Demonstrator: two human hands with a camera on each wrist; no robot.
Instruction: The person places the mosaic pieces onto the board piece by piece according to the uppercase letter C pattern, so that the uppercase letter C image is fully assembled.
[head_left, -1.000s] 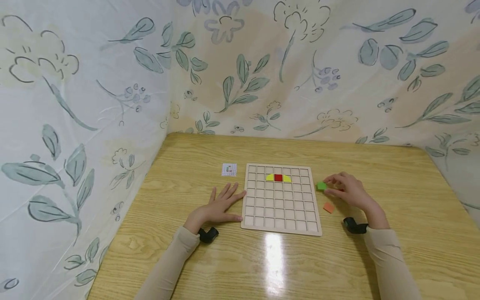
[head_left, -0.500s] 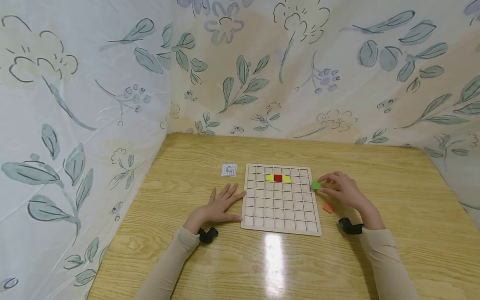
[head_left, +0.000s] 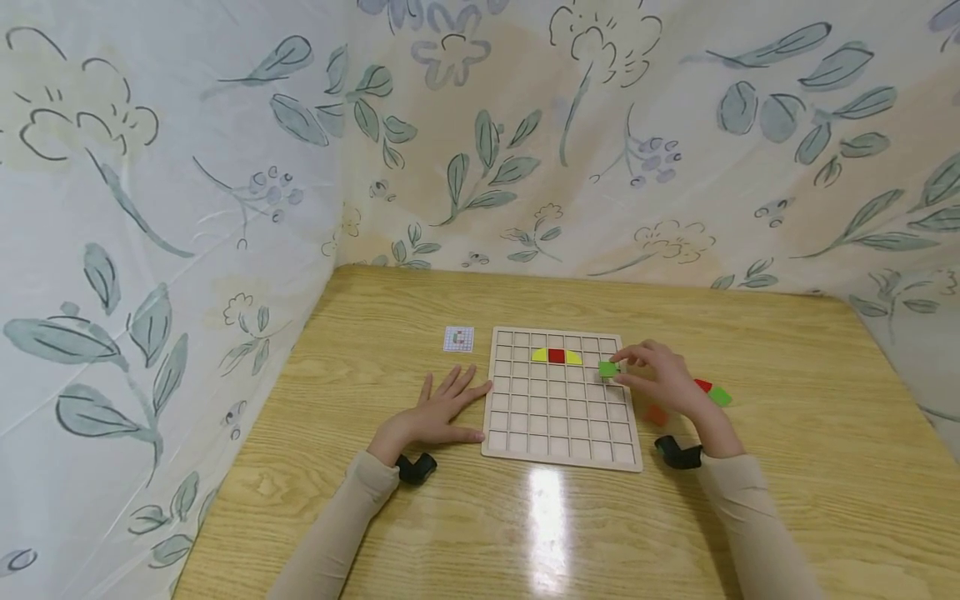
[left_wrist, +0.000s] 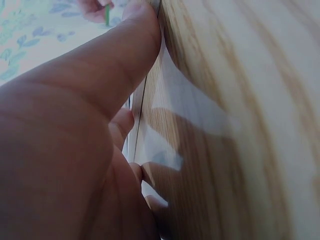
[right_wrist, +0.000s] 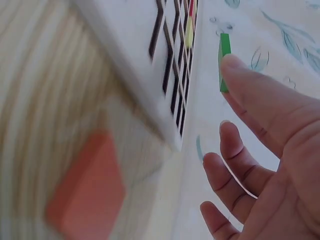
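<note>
A wooden grid board [head_left: 561, 460] lies on the table, with a red square tile [head_left: 557, 356] between two yellow rounded tiles, the left one [head_left: 539, 356] and the right one [head_left: 573, 357], in its second row. My right hand [head_left: 660, 377] pinches a green square tile [head_left: 608, 369] between thumb and finger over the board's right side. In the right wrist view that green tile [right_wrist: 224, 62] is held on edge above the board. My left hand [head_left: 437, 417] lies spread beside the board, thumb and little finger at its left edge.
An orange tile [head_left: 656, 415] lies right of the board, close under my right wrist. Beyond the wrist are a red tile [head_left: 702, 385] and another green tile [head_left: 720, 397]. A small printed grid card [head_left: 458, 339] sits off the board's upper left. Floral cloth hangs behind the table.
My right hand has carried the green tile left from the table beside the board to above its right columns. The red and second green tiles have come into sight. My left hand has stayed put.
</note>
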